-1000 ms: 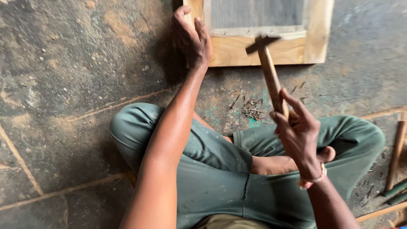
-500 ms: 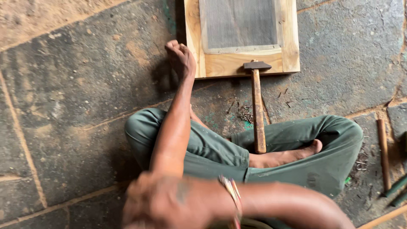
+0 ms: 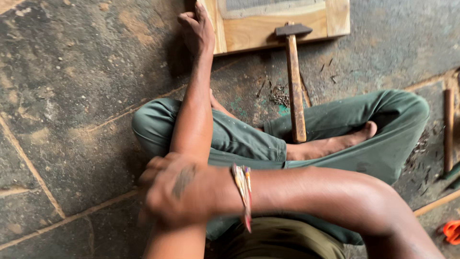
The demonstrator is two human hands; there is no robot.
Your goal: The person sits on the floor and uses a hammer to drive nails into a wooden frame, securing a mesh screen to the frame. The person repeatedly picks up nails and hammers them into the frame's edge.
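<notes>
I sit cross-legged on a stone floor. My left hand (image 3: 196,29) reaches forward and holds the lower left corner of a wooden frame (image 3: 249,33) with a grey mesh panel (image 3: 268,5). A hammer (image 3: 294,81) lies loose, its head on the frame's bottom rail and its wooden handle resting toward my shin. My right hand (image 3: 177,192) is blurred. It crosses over my left forearm near my left knee with its fingers curled, and I cannot make out anything in it. A small pile of nails (image 3: 279,98) lies on the floor beside the hammer handle.
A wooden stick (image 3: 448,129) lies on the floor at the right edge, with scattered nails (image 3: 421,148) beside my right knee. A green-handled tool (image 3: 450,170) and an orange object (image 3: 450,230) sit at the lower right.
My right hand let go of the hammer, which now lies on the frame and my leg, and swung across to my left side. My left hand stays on the frame corner.
</notes>
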